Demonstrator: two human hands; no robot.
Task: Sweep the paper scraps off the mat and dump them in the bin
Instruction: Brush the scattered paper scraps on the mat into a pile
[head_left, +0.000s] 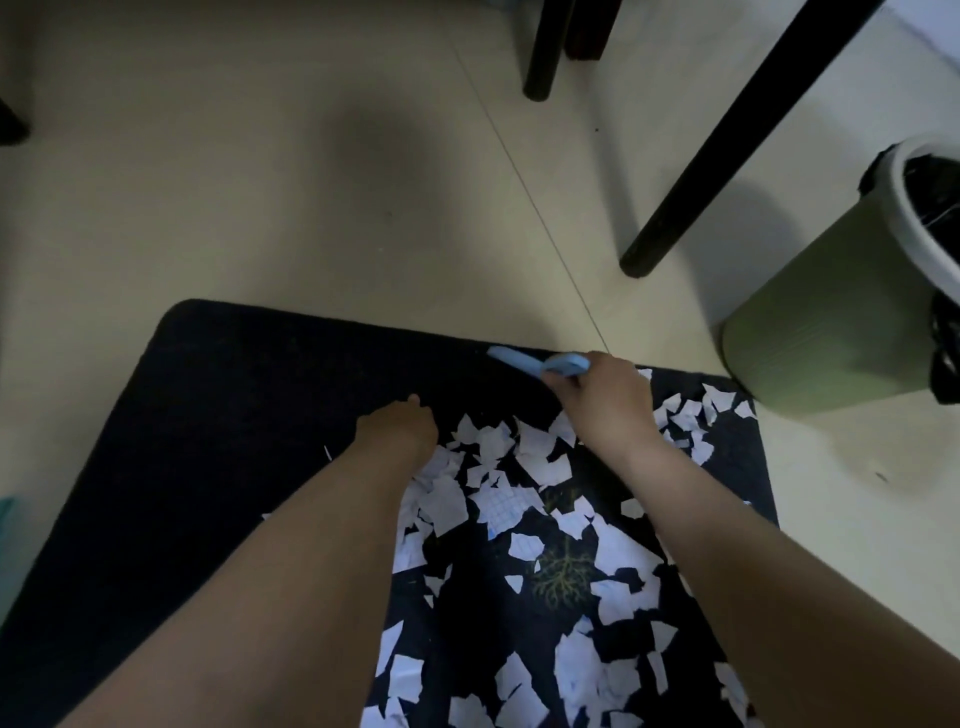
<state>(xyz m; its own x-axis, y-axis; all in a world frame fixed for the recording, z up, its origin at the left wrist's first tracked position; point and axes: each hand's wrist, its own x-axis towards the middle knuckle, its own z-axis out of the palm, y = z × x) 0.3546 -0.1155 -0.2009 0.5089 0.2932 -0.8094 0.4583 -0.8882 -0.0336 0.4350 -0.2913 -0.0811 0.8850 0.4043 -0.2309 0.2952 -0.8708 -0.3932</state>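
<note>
Paper scraps (519, 519) cover mat's (234, 415) right half; light, flimsy, scatter easily. Right hand (602, 400) grips blue brush (540, 361); left hand (400, 423) curled, contents unclear. Bin (831, 322) right.
</note>
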